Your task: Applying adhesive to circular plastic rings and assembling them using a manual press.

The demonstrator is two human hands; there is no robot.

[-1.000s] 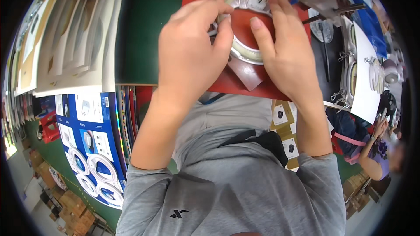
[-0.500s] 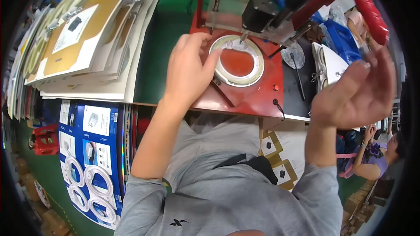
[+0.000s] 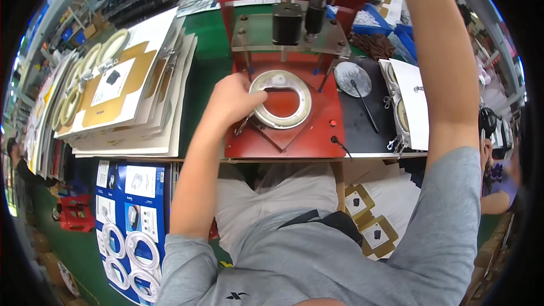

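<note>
A pale ring-shaped part (image 3: 304,101) with a yellowish rim lies on the red base (image 3: 317,141) of a press-like machine. My left hand (image 3: 231,100) is at its left edge, thumb lying over the rim and the other fingers curled, partly hidden. A small metal clip (image 3: 242,127) sits just below that hand. Above the ring stands the machine's clear plate with a black motor block (image 3: 287,22). My right forearm (image 3: 447,68) reaches up along the right side to the top edge, where the hand is cut off.
Left stands a stack of clipped cards (image 3: 127,122); below it hangs a blue printed sheet (image 3: 133,204) with white coiled cables. Right of the base are a round clear dish (image 3: 352,79) with a black-handled tool (image 3: 365,107), clipped white boards (image 3: 411,102), and blue bins (image 3: 371,20) farther back.
My right hand has gone from beside the machine up past the top edge. My left thumb has come onto the ring's rim. The view now takes in more of the machine.
</note>
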